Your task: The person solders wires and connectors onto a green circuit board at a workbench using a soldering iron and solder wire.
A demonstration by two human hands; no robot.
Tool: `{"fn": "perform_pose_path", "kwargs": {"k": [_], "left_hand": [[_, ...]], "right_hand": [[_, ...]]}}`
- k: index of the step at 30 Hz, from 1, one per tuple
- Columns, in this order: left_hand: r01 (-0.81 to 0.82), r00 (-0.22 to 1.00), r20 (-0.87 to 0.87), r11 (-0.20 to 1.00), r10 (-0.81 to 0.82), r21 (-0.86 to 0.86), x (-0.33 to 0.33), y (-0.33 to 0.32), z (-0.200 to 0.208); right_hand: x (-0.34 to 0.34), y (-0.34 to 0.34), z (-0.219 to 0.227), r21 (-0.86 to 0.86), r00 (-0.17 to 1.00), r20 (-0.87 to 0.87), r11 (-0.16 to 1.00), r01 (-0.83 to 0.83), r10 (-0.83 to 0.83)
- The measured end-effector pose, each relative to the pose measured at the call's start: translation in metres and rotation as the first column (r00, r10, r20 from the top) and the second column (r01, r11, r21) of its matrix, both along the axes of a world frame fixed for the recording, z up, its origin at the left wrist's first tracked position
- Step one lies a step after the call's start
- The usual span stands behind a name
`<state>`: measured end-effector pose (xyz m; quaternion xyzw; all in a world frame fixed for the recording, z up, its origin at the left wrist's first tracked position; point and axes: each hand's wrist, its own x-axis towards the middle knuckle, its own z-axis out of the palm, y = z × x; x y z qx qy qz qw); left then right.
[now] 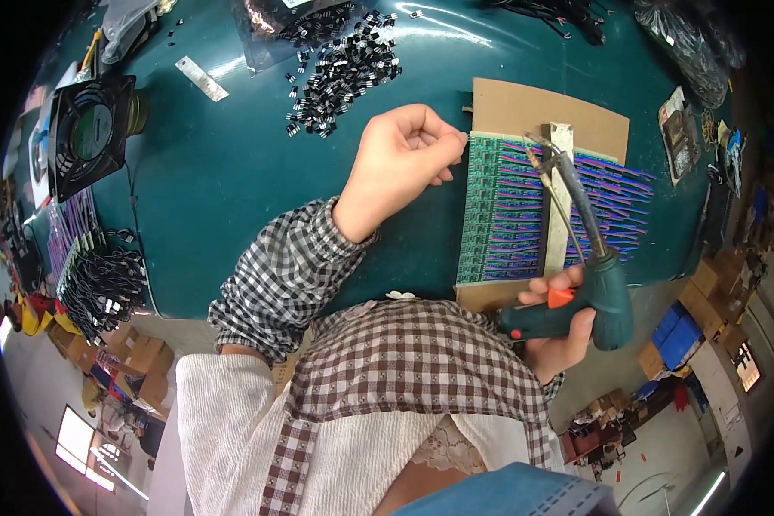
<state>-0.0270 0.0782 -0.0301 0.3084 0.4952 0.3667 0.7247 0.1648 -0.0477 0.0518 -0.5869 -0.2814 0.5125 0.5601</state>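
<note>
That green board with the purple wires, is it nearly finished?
Many purple wires already lie in rows on the green board. The right hand holds a soldering gun over them; the left hand pinches the board's edge. A pile of small black parts waits, so I cannot tell how near.

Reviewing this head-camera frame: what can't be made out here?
- Left hand: whatever its curled fingers pinch at the edge of the green circuit-board panel is hidden by the fingers.
- Green pistol-grip soldering gun in the right hand: whether its tip touches the panel is too small to tell.
- Pile of small black components: too small to identify.
</note>
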Motion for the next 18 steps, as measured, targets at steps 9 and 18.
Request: {"fn": "perform_pose_path", "kwargs": {"k": [9,18], "left_hand": [[-0.048,0.998,0.05,0.999,0.047,0.006,-0.002,-0.001,0.002],[-0.031,0.998,0.055,0.998,0.028,0.047,0.003,-0.003,-0.004]], "right_hand": [[0.002,0.005,0.0,-0.132,0.951,-0.284,0.987,0.087,-0.122],[0.003,0.008,0.002,-0.129,0.889,-0.437,0.987,0.091,-0.139]]}}
